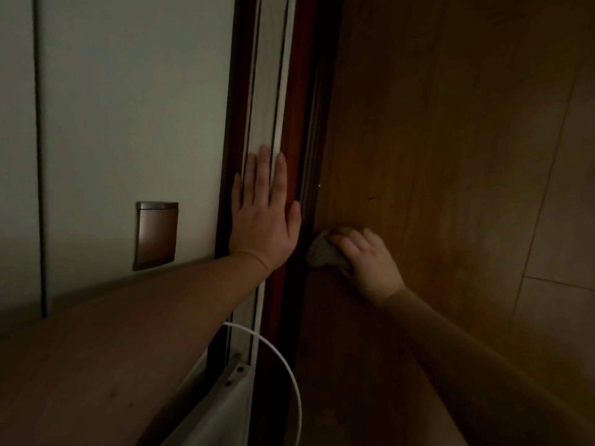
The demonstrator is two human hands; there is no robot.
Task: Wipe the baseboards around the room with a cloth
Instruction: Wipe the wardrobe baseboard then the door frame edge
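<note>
Leftmost, well away from both hands: pale wall (122,101) with a dark vertical seam (38,149) near its left edge. Next, left of the flat hand and a little below its fingertips: brown plate (156,235), rectangular, set flush in the wall. Next: dark red-brown trim (230,130) running up the frame, with a pale strip (267,91) just beside it on the right. Left hand (265,217): laid flat against trim and strip, fingers straight and slightly spread, pointing up the frame, nothing held; forearm crosses the lower left corner in shadow. Below that wrist: white cable (291,368) curving in a loop, and beside it a pale bracket (233,370) with dark screw heads, over a pale fabric-like surface too dim to identify. Right of the flat hand, just beside its heel: grey cloth (320,252), bunched, lying against the dark edge (310,162) where trim meets floor. Right hand (368,260): fingers curled over the cloth from the right, gripping it, pressing it toward that edge; knuckles blurred. Baseboard itself cannot be told apart from the trim in this light. Rightmost, beyond the gripping hand: wood floor (450,140), orange-brown, with plank seams running up the frame.
</note>
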